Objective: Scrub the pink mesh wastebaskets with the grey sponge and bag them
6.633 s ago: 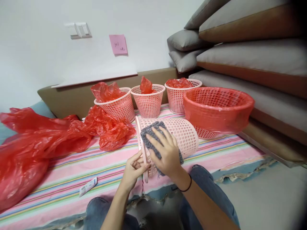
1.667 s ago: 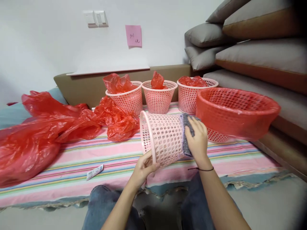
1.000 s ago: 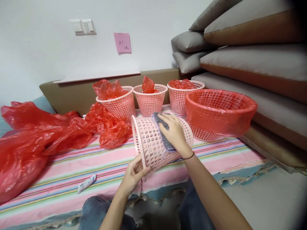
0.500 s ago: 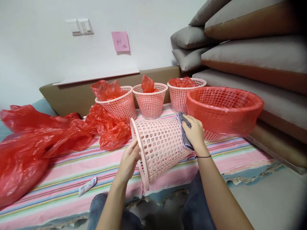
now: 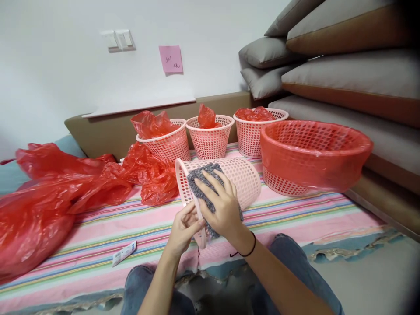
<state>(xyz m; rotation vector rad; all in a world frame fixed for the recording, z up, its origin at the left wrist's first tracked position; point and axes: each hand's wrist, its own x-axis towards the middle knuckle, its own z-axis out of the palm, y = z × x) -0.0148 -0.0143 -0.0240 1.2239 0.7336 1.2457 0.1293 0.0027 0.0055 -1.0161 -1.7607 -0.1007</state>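
**Work Beside a White Wall (image 5: pixel 213 39): Contact Shifting to the Wide End**

A pink fabric cover with multicoloured stripes (image 5: pixel 152 245) is forming the work surface. A stack of grey-and-brown cushions (image 5: pixel 348 83) is standing at the right of the view.

Main item: a pale-pink, perforated plastic basket (image 5: pixel 244 181) is lying on its side at the near centre, its wide mouth facing the left of the view. Whether the fabric is bearing its full weight is not clear.

Left hand (image 5: pixel 180 229): thumb and fingers are gripping the near part of the basket's rim.

Right hand (image 5: pixel 221 205): fingers are spreading out flat, pressing a dark-grey textile cloth (image 5: pixel 210 168) against the basket's side.

Change: half a second ago the cloth was touching the narrow end; it is now covering the side just beside the rim. This is suggesting a lengthwise wiping stroke, with the left hand apparently steadying the basket.

Surroundings: three upright pink perforated baskets (image 5: pixel 210 142) are holding crumpled red film behind. A wide, red-film-covered basket form (image 5: pixel 315 170) is standing to their right. A heap of glossy red plastic film (image 5: pixel 36 210) is lying at the left, and a small white printed packet (image 5: pixel 124 253) is resting nearer the person.
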